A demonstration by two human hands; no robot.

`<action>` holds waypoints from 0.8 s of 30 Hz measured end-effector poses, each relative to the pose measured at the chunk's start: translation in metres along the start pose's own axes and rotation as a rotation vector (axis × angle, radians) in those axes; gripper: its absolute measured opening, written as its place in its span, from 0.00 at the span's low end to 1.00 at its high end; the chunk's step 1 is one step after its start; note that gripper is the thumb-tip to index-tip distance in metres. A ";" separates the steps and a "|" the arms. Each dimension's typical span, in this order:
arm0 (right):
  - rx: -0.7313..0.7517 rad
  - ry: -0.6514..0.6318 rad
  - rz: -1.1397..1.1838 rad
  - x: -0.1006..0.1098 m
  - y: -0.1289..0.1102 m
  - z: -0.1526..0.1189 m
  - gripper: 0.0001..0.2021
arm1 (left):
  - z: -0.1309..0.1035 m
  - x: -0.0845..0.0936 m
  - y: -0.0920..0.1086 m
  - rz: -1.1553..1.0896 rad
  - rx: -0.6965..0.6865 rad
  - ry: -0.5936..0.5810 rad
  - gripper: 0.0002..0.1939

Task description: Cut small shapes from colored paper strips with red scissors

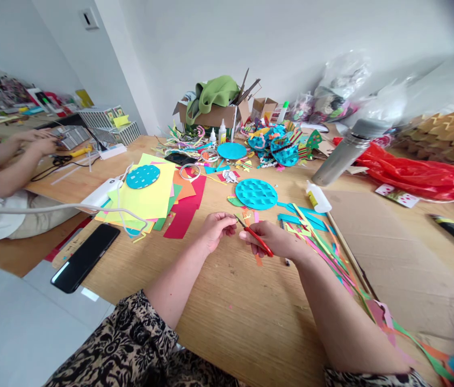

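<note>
Wooden tabletop point(227, 306) runs back to a pale wall point(291, 32); clock directions below are taken from the scissors. Scissors point(259, 242) with red handles: located in my right hand point(274, 238), fingers wrapped on the grips, blades directed at 11 o'clock. My left hand point(216, 231) faces the blade tips, thumb and forefinger pinched narrow; they appear to hold a small piece point(236, 217), though it is too tiny to identify.

Blue disc point(256, 194): 12 o'clock, just beyond the tips, little margin at its near rim. White glue bottle point(319, 199): 2 o'clock, lying on its side. Loose paper strips point(339, 263): 4 o'clock, trailing past the outer side of my right forearm. Cardboard sheet point(396, 242): 3 o'clock, its left edge bordered by a thin rod point(347, 242).

Colored paper stack point(150, 201): 10 o'clock, well apart from my left wrist. Black phone point(85, 258): 8 o'clock, at the table's edge. Widest working room: 6 o'clock, where bare wood extends between my forearms to the near edge.
</note>
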State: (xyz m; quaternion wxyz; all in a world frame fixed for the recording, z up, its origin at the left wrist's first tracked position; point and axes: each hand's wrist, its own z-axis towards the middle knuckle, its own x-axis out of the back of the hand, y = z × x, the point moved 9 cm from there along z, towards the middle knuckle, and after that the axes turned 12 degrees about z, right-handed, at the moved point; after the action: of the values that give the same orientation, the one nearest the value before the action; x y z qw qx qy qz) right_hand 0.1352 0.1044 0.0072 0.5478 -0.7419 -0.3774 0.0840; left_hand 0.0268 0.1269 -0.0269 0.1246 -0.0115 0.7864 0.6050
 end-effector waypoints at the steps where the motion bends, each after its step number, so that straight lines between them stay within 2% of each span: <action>1: -0.001 0.002 -0.001 0.000 -0.001 0.000 0.23 | 0.000 0.000 0.000 -0.003 0.001 -0.003 0.07; 24: 0.008 0.006 0.004 0.000 0.003 0.002 0.22 | 0.000 -0.001 -0.002 -0.010 0.012 -0.002 0.10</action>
State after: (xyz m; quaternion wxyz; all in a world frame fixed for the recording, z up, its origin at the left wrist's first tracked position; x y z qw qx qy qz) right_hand 0.1357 0.1059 0.0037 0.5517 -0.7407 -0.3739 0.0846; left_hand 0.0280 0.1260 -0.0285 0.1285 -0.0144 0.7897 0.5997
